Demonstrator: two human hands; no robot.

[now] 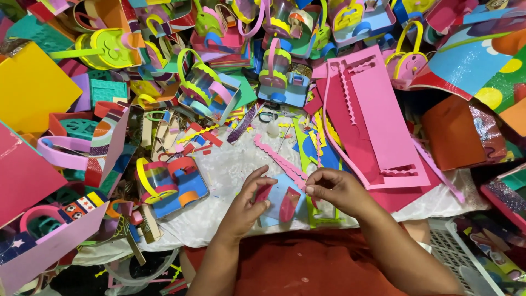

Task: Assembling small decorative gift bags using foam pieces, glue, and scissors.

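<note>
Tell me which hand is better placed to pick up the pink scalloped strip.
Probably the right hand: the pink scalloped strip ends just beside its fingers. The left hand sits lower, holding the light blue foam piece.

A small light blue foam piece (278,198) with two pink side flaps stands up on the white cloth (230,170).

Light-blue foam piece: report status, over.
Both hands pinching the light-blue foam piece with red side flaps: left hand, right hand. Wavy pink foam strip lies just behind.
</note>
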